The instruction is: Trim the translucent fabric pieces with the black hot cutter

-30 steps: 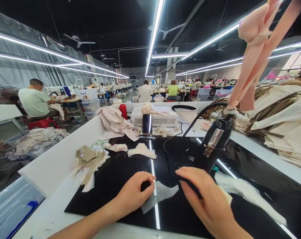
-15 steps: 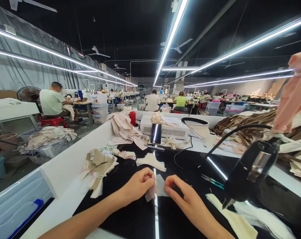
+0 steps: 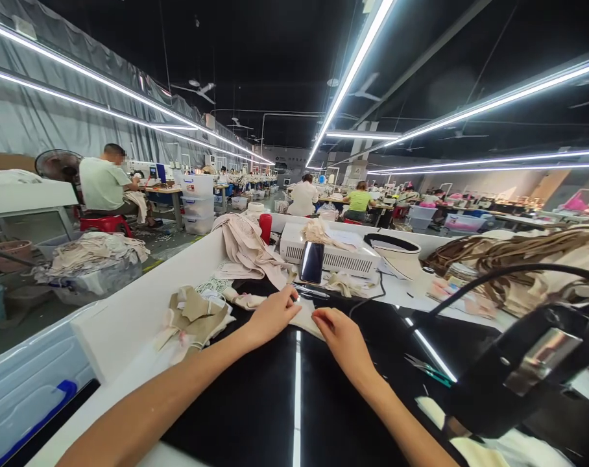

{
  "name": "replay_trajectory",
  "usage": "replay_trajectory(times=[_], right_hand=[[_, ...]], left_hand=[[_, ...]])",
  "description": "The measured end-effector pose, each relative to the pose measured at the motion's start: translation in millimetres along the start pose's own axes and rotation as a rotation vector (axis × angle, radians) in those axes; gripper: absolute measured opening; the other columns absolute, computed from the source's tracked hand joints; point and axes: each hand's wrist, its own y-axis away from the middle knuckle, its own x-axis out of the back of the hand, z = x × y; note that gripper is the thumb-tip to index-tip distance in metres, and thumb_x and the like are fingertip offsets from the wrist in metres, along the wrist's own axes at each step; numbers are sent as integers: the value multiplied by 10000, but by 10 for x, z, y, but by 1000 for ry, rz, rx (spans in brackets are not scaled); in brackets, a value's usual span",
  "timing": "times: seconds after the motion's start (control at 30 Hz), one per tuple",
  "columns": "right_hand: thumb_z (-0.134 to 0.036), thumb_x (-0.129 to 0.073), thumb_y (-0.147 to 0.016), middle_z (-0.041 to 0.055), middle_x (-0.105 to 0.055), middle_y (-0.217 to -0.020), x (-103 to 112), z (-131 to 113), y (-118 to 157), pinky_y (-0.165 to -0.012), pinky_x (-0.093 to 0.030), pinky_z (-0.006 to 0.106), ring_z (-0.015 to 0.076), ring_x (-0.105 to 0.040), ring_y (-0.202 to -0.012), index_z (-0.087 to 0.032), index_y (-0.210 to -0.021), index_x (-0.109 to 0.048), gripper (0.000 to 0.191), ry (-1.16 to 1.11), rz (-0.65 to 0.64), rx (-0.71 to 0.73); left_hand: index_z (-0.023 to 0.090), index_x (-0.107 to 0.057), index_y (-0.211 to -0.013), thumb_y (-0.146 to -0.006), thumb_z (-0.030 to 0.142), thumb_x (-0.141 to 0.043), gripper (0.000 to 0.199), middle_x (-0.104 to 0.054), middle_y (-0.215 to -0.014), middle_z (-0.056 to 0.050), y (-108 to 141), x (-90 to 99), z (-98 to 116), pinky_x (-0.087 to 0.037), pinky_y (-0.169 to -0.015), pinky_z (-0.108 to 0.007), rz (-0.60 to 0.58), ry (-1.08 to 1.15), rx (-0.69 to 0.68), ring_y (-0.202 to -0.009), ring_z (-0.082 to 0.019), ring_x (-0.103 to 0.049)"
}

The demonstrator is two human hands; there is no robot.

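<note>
My left hand (image 3: 274, 318) reaches over the black tabletop (image 3: 236, 402) with its fingers pinched together; what they hold, if anything, is hidden. Facing it, my right hand (image 3: 342, 338) also has thumb and fingertips closed, and the grip's contents are too small to tell. Between and beneath the two sets of fingertips lies a cream fabric piece (image 3: 306, 320), partly covered by my hands. A pale thin scrap seems to lie at its upper part. Just beyond stands a dark phone (image 3: 312, 263), propped against a white vented box (image 3: 346, 259).
Olive and white fabric scraps (image 3: 197, 314) lie at the left. A black machine head (image 3: 523, 370) with a cable stands at the right, near green-handled snips (image 3: 435, 373). Beige cloth pieces (image 3: 253, 243) are heaped behind. A seated co-worker (image 3: 104, 181) is further left.
Both my hands have moved forward, away from me, to the cream fabric piece. The pinkish and translucent pieces seen between my fingers earlier are now hardly visible. The view has shifted slightly.
</note>
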Motion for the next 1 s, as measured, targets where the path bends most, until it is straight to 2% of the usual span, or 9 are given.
replay_trajectory(times=[0.07, 0.13, 0.43, 0.6, 0.7, 0.77, 0.83, 0.93, 1.0], right_hand=[[-373, -661, -1037, 68, -728, -1159, -59, 36, -70, -877, -621, 410, 202, -722, -980, -174, -1169, -697, 241, 93, -19, -4], [-365, -661, -1036, 80, -717, -1218, -106, 61, -105, -899, -621, 424, 215, -718, -1024, -183, -1209, -690, 252, 181, -38, -4], [-361, -668, -1032, 90, -701, -1269, -212, 88, -123, -916, -619, 441, 228, -714, -1060, -186, -1259, -675, 286, 434, -93, 0], [-352, -672, -1030, 90, -700, -1272, -220, 41, -119, -922, -617, 445, 230, -712, -1069, -186, -1256, -676, 281, 441, -52, -2], [-345, -678, -1025, 89, -698, -1276, -159, -86, -97, -951, -605, 461, 238, -703, -1098, -184, -1234, -684, 264, 396, -9, 30], [-309, -683, -1020, 85, -702, -1260, -79, -221, -30, -977, -588, 476, 245, -693, -1122, -176, -1184, -698, 211, 350, 9, 71], [-202, -656, -1018, 89, -713, -1225, 31, -376, 108, -1002, -561, 482, 261, -673, -1156, -171, -1095, -718, 104, 290, 10, 124], [-154, -648, -1007, 81, -742, -1179, 234, -597, 453, -992, -541, 395, 242, -678, -1125, -218, -1045, -740, 119, 180, -40, 213], [-158, -674, -993, 36, -769, -1103, 394, -697, 753, -959, -543, 326, 203, -698, -1071, -232, -1049, -741, 114, 108, -92, 247]], left_hand=[[159, -650, -1257, -1030, 355, -679, 301, -692, -1191, -83, -61, 14, -12, -611, -888, -430, -3, -139, -18, -1019, -229, -701], [165, -650, -1289, -1035, 367, -676, 326, -676, -1277, -100, -96, 4, -34, -608, -928, -459, -18, -257, -26, -1085, -248, -696], [178, -643, -1317, -1037, 366, -672, 339, -660, -1328, -109, -179, -125, -168, -603, -953, -472, -105, -615, -97, -1125, -257, -687], [177, -641, -1320, -1036, 365, -674, 342, -657, -1334, -110, -193, -160, -200, -601, -958, -477, -81, -734, -125, -1134, -261, -684], [176, -642, -1318, -1035, 363, -675, 340, -658, -1330, -109, -185, -130, -196, -602, -955, -475, -54, -770, -150, -1132, -260, -685], [174, -647, -1307, -1035, 359, -675, 330, -663, -1321, -107, -175, -89, -192, -603, -951, -470, -37, -777, -177, -1126, -258, -686], [168, -663, -1268, -1032, 354, -679, 301, -676, -1289, -100, -167, -35, -192, -598, -953, -468, -21, -769, -217, -1118, -254, -687], [152, -720, -1057, -1051, 245, -600, 152, -707, -1159, -90, -163, 62, -197, -550, -1005, -467, 18, -730, -294, -1127, -260, -665], [152, -731, -1000, -1045, 226, -552, 199, -707, -1130, -104, -154, 124, -193, -523, -1018, -471, 35, -698, -349, -1112, -281, -656]])
